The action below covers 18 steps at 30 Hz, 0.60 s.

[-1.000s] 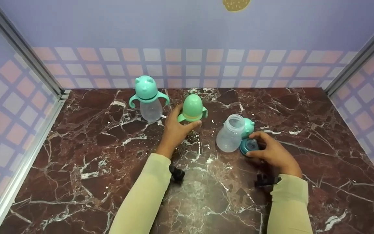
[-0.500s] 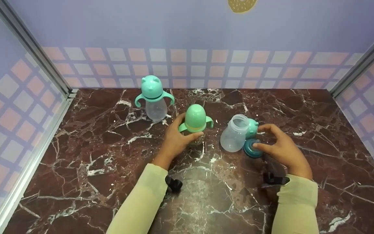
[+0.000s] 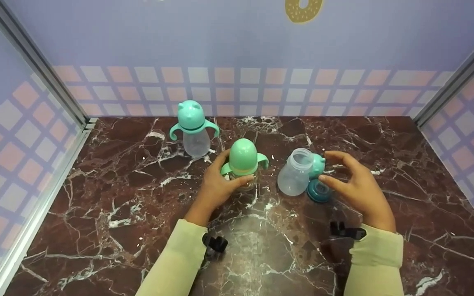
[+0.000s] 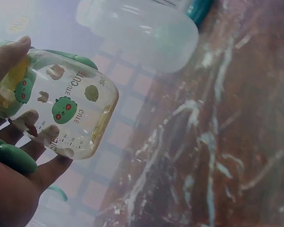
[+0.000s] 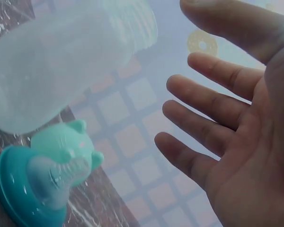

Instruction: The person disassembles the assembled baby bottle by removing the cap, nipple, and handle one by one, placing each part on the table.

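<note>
My left hand (image 3: 217, 183) grips a baby bottle (image 3: 243, 158) with a domed green cap and green side handles. In the left wrist view its clear body (image 4: 66, 106) shows cartoon prints and the word CUTE, with fingers and thumb round it. My right hand (image 3: 362, 187) is spread and holds nothing. Just left of it stands an uncapped frosted bottle (image 3: 292, 179), its threaded mouth up. Beside that bottle lie a teal collar with a clear nipple (image 3: 318, 191) and a mint cap with small ears (image 3: 317, 165); both also show in the right wrist view.
Another baby bottle (image 3: 196, 142), with a mint eared cap and two handles, stands upright at the back left. The dark red marbled tabletop (image 3: 117, 242) is bounded by a checked back wall (image 3: 245, 86) and side panels.
My left hand has brought the green-capped bottle nearer to me. My right hand has let go of the teal nipple collar, which stays on the table, and has drawn up and back.
</note>
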Available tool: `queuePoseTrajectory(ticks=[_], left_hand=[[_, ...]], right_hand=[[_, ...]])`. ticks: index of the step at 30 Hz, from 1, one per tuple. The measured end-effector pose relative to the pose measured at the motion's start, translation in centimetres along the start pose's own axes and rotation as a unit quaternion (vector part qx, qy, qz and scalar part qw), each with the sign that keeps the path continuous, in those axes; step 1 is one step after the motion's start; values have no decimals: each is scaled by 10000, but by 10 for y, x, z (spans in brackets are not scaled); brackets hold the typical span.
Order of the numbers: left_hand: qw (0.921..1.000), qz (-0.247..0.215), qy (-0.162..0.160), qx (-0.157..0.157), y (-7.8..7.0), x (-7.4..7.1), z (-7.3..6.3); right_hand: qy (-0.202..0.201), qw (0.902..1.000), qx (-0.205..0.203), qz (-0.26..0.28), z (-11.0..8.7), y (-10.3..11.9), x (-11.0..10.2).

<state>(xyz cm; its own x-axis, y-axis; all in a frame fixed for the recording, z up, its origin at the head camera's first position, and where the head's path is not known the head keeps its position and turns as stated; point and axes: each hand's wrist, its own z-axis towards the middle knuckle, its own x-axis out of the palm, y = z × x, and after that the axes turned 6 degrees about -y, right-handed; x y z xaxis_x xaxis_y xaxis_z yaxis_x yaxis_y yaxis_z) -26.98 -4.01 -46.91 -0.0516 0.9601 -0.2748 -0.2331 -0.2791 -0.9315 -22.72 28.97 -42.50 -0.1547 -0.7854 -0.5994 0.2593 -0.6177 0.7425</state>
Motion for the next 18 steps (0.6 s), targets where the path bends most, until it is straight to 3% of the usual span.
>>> queuePoseTrajectory(ticks=[10,18], left_hand=[[9995,-90,18,294,-16,-14,-7],[9992,-259,100,272,-19,-21,-7]], right_hand=[[-163,9980,-266,558,2,21,11],[-145,9989,-324,294,0,48,13]])
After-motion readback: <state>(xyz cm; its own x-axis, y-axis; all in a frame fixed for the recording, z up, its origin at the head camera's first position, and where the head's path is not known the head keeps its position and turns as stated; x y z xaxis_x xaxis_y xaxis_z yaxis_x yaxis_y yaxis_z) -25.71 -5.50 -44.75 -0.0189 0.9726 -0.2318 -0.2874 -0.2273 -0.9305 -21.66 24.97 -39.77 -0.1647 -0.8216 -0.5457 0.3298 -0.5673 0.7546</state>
